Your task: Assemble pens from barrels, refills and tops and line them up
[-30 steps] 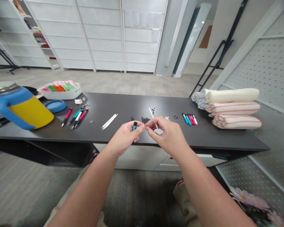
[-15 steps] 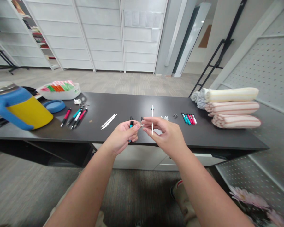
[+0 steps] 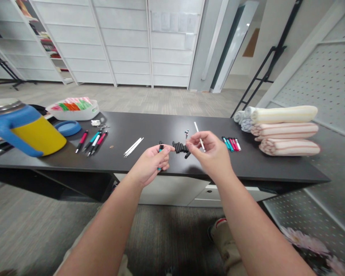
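My left hand (image 3: 153, 163) is closed around a teal and black pen barrel (image 3: 160, 148), its index finger stretched toward the right. My right hand (image 3: 211, 153) is partly curled, with a thin white pen refill (image 3: 199, 134) tilted between its fingers. The right thumb and index fingertip come together by a row of several short black pen parts (image 3: 179, 147) on the desk. One black part (image 3: 187, 155) lies askew under those fingertips; I cannot tell if they touch it. Just beyond are small metallic pieces (image 3: 186, 133). Several white refills (image 3: 133, 147) lie left of my left hand.
Several pens (image 3: 96, 143) lie on the dark desk (image 3: 149, 126) at left, near a blue lid (image 3: 68, 128), a yellow-blue mug (image 3: 34, 132) and a white basket (image 3: 74, 113). At right are coloured pen barrels (image 3: 231, 143) and rolled towels (image 3: 287, 130).
My right hand has moved right, away from the left hand, and the refill in it has tipped from upright to slanted. The row of black parts has come into view. The left hand stays put.
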Tool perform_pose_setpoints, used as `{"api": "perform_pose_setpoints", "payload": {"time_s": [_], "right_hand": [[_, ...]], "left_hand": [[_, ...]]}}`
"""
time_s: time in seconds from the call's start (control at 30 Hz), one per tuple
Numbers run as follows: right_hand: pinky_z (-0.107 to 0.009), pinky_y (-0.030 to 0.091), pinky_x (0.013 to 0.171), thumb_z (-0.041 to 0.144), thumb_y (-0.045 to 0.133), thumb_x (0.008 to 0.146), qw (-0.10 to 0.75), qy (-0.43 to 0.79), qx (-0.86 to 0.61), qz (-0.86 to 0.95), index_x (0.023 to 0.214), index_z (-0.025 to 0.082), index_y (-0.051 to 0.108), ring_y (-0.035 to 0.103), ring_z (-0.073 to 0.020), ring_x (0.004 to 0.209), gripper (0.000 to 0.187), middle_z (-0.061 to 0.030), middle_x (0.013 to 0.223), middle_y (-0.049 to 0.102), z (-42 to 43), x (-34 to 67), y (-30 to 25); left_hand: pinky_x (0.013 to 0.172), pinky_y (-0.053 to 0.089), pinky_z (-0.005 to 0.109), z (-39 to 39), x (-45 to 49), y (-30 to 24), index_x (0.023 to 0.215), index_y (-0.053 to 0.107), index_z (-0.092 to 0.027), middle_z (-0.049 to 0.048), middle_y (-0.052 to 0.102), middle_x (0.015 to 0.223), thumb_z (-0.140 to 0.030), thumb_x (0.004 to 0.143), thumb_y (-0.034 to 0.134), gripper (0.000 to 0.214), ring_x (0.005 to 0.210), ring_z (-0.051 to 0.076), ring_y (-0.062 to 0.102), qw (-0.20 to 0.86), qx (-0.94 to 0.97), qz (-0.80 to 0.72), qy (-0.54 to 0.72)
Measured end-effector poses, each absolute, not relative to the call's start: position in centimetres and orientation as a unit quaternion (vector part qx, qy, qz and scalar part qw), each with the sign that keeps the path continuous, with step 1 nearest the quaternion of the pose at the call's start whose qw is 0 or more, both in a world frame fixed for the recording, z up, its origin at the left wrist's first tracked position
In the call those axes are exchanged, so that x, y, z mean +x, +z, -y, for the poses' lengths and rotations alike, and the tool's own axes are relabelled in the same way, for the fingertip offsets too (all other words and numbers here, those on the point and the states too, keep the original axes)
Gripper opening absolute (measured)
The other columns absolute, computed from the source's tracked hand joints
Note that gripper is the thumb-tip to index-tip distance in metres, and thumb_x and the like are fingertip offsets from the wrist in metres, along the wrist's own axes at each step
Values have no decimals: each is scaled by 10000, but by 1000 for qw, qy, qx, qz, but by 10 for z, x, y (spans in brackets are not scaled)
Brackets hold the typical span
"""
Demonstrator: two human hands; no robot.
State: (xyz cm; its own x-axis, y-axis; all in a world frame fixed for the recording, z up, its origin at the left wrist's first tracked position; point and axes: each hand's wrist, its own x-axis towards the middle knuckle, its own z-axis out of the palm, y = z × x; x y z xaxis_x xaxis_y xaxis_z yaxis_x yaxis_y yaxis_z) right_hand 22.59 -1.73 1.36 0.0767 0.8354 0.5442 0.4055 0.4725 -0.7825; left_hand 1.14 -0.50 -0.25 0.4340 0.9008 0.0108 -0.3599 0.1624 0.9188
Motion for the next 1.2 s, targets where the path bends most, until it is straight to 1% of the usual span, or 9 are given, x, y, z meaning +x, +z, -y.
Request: {"api": "perform_pose_setpoints", "payload": {"time_s": [0.07,0.17,0.27,0.4,0.53,0.7,0.87,1.2], "right_hand": [[-379,538,773,435,744,894,556,108,-537,625,1045,250,682,671,-211,805,247,-45,982,784,6,249,10],[-406,515,812,413,733,892,501,-8,-590,633,1027,255,707,651,-242,854,209,-52,1002,780,-8,280,2],[-419,504,842,362,724,898,445,-62,-588,672,979,248,718,642,-279,942,140,-72,977,766,-15,296,-8],[-424,499,887,317,706,916,411,-78,-571,706,986,249,714,631,-287,983,98,-66,958,768,-19,296,-16],[-427,495,879,295,716,901,395,-79,-577,711,969,251,708,633,-293,989,81,-56,955,776,-20,293,-17],[-458,492,881,299,699,900,377,-71,-588,712,961,255,710,631,-320,1016,76,-77,974,779,-19,292,-16],[-467,496,892,303,679,911,374,-69,-586,715,980,258,713,619,-329,1032,89,-84,980,777,-21,292,-17],[-445,496,897,275,689,901,380,-66,-575,722,999,249,712,612,-312,1016,104,-65,966,781,-21,291,-17]], "left_hand": [[548,317,217,4,11,-2,1039,667,-158,-98,300,621,-434,961,726,293,521,63,242,710,448,-290,459],[551,324,217,3,11,-1,1019,648,-174,-91,306,636,-417,969,713,256,525,66,250,717,434,-288,464],[554,323,213,3,11,0,1004,641,-171,-90,304,634,-391,973,708,232,526,66,258,718,437,-289,458],[562,333,211,3,11,0,1011,634,-173,-91,317,630,-390,974,706,232,523,63,270,718,438,-290,457],[557,339,209,4,11,0,984,631,-176,-94,315,621,-396,960,725,240,513,60,268,716,440,-291,458],[546,330,205,5,12,1,953,626,-173,-97,308,605,-378,959,728,229,506,59,255,715,441,-292,457],[550,332,208,3,12,-1,960,628,-178,-96,313,606,-382,964,719,223,506,62,258,714,444,-289,457],[547,339,211,4,13,-1,950,614,-182,-98,310,604,-390,961,723,234,505,64,251,712,447,-289,457]]}}
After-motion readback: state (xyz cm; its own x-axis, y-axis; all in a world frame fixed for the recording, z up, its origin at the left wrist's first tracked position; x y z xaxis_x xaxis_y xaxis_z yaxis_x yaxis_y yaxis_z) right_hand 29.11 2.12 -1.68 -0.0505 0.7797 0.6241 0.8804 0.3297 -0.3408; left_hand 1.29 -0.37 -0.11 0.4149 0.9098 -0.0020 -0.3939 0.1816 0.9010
